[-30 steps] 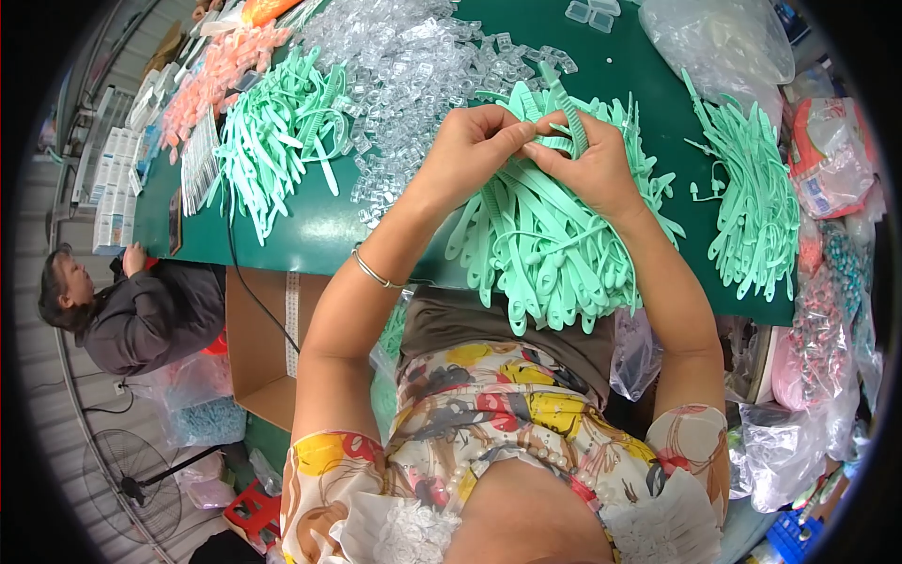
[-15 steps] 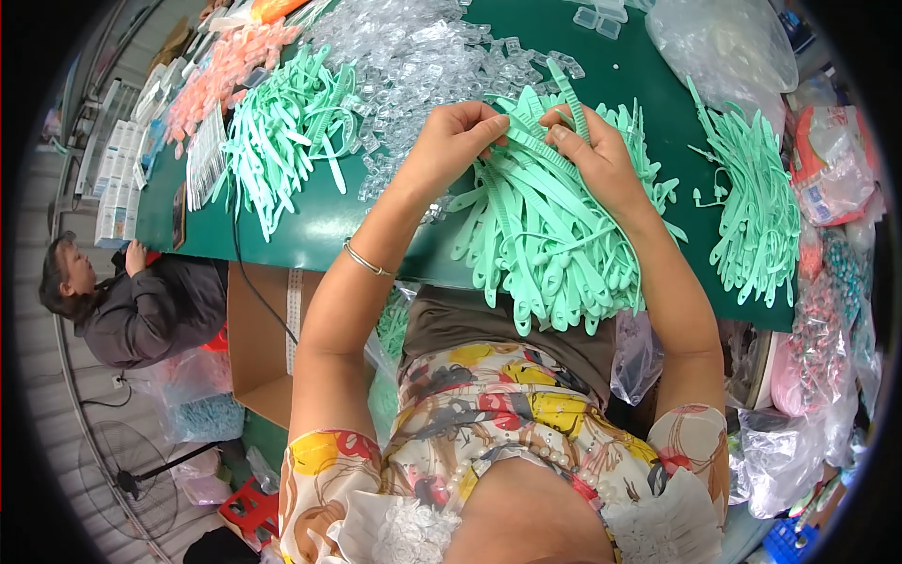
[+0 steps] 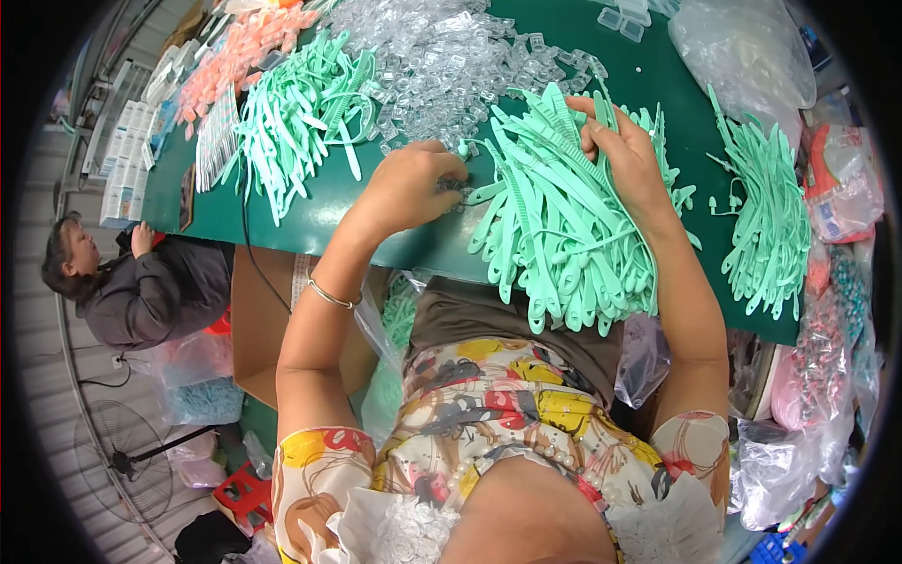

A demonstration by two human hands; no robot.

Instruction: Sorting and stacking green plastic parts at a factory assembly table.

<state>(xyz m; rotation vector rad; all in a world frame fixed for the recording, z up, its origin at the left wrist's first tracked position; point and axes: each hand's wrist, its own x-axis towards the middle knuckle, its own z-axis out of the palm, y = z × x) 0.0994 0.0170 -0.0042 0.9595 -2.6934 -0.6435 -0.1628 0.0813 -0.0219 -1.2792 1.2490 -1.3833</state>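
Observation:
My left hand point(image 3: 413, 183) rests fingers-down at the near edge of a heap of small clear plastic clips point(image 3: 451, 56) on the green table point(image 3: 310, 221), its fingertips closed on one of the clear pieces. My right hand point(image 3: 625, 155) lies on a big pile of mint-green plastic straps point(image 3: 554, 226) and grips one strap between thumb and fingers. The strap pile hangs over the table's front edge toward my lap.
More mint-green straps lie at the left point(image 3: 296, 117) and right point(image 3: 770, 216). Pink straps point(image 3: 235, 56) sit at the far left, clear bags point(image 3: 742, 47) at the back right. Another person point(image 3: 141, 282) sits low at the left beside a floor fan point(image 3: 127, 461).
My hands have parted. The left moved left and down to the clear clips; the right stayed on the green strap pile, holding a strap.

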